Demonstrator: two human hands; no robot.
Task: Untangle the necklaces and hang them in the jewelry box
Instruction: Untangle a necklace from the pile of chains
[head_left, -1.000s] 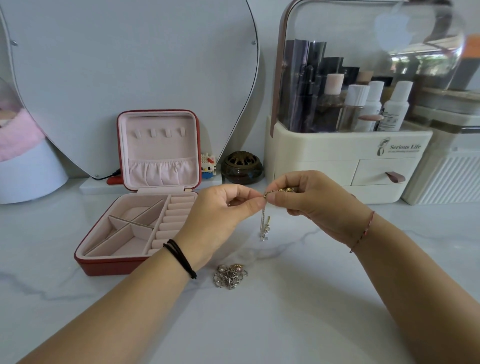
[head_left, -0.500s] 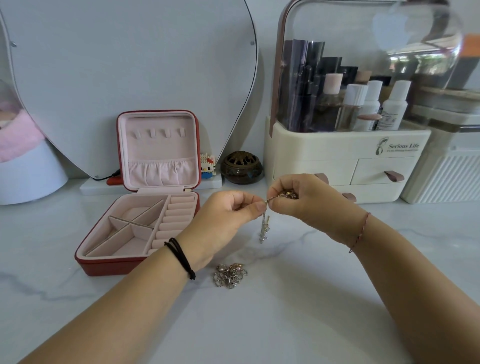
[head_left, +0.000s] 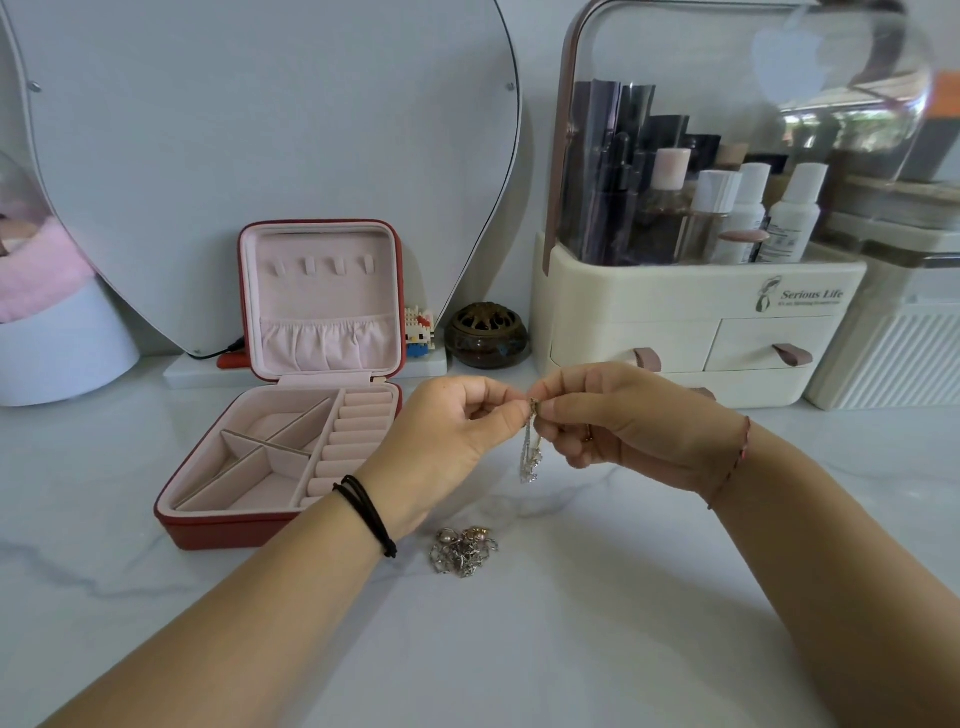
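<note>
A thin silver necklace (head_left: 530, 457) hangs bunched between my two hands above the white marble table. My left hand (head_left: 452, 436) pinches its top from the left, and my right hand (head_left: 618, 421) pinches the same spot from the right, fingertips almost touching. A tangled heap of other necklaces (head_left: 462, 551) lies on the table below my left wrist. The red jewelry box (head_left: 208, 525) stands open at the left, its pink lid upright with several small hooks (head_left: 322, 266) and a gathered pocket; nothing hangs on them.
A cream cosmetics organiser (head_left: 691, 332) with bottles and drawers stands behind my right hand. A brown incense pot (head_left: 487, 335) and a small block figure (head_left: 418, 332) sit beside the box lid. A heart-shaped mirror (head_left: 260, 130) leans at the back.
My hands have drawn closer together and sunk slightly; the short stretch of chain between the fingertips is gone and the necklace hangs bunched from one point.
</note>
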